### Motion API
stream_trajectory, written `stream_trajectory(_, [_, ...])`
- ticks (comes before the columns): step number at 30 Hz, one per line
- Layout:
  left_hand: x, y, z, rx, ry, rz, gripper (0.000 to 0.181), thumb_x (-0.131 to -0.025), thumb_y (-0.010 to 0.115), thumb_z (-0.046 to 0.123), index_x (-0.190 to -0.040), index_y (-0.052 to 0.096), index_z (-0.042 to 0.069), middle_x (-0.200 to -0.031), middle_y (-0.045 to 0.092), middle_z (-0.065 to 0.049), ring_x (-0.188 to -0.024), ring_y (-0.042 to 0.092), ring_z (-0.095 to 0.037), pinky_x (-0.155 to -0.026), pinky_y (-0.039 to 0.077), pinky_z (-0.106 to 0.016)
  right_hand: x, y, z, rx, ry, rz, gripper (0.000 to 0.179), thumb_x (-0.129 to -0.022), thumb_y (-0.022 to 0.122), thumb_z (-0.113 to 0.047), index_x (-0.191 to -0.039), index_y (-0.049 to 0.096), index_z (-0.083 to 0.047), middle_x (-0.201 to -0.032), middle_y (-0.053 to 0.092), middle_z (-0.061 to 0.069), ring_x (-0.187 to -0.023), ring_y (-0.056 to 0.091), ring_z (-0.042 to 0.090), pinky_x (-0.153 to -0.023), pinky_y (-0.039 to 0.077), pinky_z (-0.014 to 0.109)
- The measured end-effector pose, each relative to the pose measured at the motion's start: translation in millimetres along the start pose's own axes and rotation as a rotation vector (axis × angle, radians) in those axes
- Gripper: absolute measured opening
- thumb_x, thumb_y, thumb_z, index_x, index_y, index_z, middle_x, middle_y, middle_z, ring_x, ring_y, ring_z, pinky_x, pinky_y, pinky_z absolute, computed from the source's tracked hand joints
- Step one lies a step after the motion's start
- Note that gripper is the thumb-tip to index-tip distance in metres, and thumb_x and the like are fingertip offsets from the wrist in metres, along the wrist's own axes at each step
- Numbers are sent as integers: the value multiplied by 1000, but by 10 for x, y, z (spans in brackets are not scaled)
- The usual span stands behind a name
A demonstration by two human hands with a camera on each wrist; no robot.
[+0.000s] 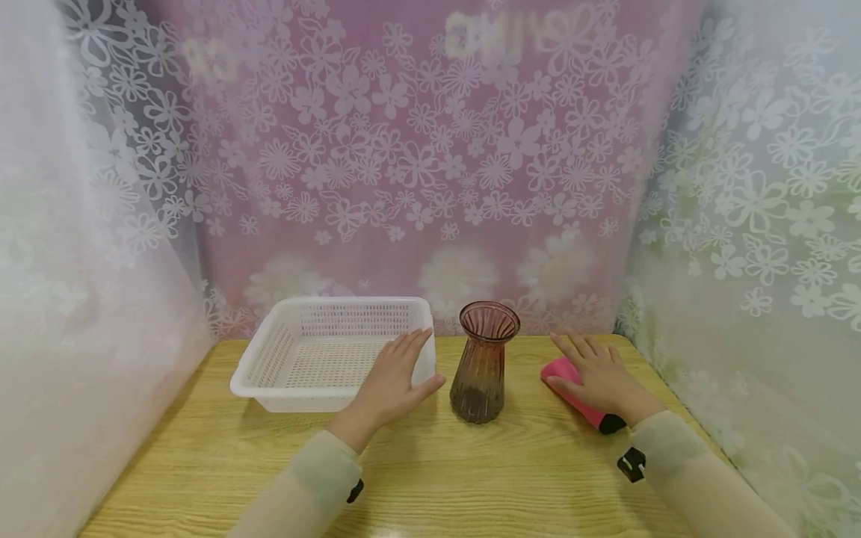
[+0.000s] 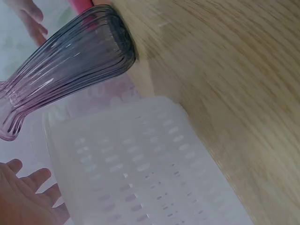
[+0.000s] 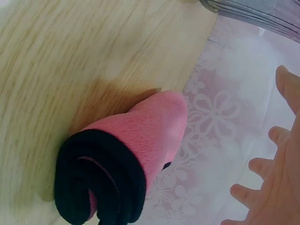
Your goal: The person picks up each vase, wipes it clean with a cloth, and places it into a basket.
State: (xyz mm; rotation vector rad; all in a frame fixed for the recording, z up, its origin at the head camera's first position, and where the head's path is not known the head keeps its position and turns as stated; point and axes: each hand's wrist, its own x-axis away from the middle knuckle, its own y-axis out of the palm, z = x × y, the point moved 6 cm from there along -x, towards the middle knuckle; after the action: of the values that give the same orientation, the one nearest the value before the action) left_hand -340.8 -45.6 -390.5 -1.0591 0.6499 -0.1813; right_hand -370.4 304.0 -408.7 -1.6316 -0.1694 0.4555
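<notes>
My left hand [image 1: 392, 382] is held over the right side of a white plastic basket [image 1: 296, 391], fingers straight and thumb spread. In the left wrist view its fingertips show beside the wall of the basket [image 2: 112, 129], holding nothing. To the right of this hand a ribbed glass vase [image 1: 480, 377], reddish at the flared top and dark at the base, stands upright. My right hand [image 1: 601, 379] hovers with spread fingers above a rolled pink cloth item with black trim [image 1: 560, 368]. The right wrist view shows a gap between the hand [image 3: 276, 183] and the pink roll [image 3: 145, 126].
The things stand on a wood-grain table [image 1: 430, 478]. Behind it hangs a pinkish flower-patterned curtain [image 1: 417, 172], with pale flowered sheets at the left and right sides. The vase stands between the basket and the pink roll.
</notes>
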Motion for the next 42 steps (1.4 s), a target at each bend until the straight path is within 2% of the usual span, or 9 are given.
stream_trajectory(6, [-46,0,50,46,8,36,82,-98,47,61,-162,19,18,-161,32,-10,-148,26,-31,-120,16,-48,-4,35,46,-9,6,-4,81,-98,53,-58,-161,22,-19,-162,20,24,-143,21,52,-106,10,78])
stream_trajectory(11, [-91,-1,107,120,22,71,79,-100,48,57,-161,20,17,-161,32,-8,-147,29,-30,-119,20,-48,-2,72,81,-35,19,-16,81,-98,54,-58,-160,26,-14,-162,20,24,-143,21,54,-105,9,78])
stream_trajectory(18, [-157,26,165,270,-9,101,82,-99,40,66,-162,17,20,-163,29,-7,-147,29,-30,-117,25,-51,4,155,175,-48,50,-30,82,-98,52,-60,-159,27,-11,-161,23,24,-140,23,57,-104,11,79])
stream_trajectory(24, [-214,82,213,400,-35,103,80,-99,44,63,-162,16,22,-163,28,-5,-148,27,-27,-117,25,-50,16,213,229,-51,70,-43,80,-98,52,-58,-159,28,-11,-160,24,26,-138,26,58,-103,11,79])
stream_trajectory(29, [-259,105,261,473,-51,127,81,-99,44,64,-162,17,20,-161,33,-9,-146,31,-29,-114,28,-55,15,255,248,-54,75,-49,80,-99,51,-59,-158,29,-10,-159,25,27,-138,25,58,-102,11,81])
stream_trajectory(37, [-326,147,351,627,-83,151,76,-100,48,60,-161,17,27,-160,33,-8,-143,37,-32,-108,35,-59,18,352,297,-76,69,-25,79,-98,54,-56,-157,30,-9,-158,26,29,-136,26,61,-101,9,81])
stream_trajectory(42, [-397,177,374,702,-99,169,76,-100,48,59,-161,17,28,-161,30,-4,-141,39,-29,-112,33,-52,-3,399,298,-85,78,-48,80,-98,53,-58,-157,31,-8,-158,25,28,-136,26,61,-101,9,82])
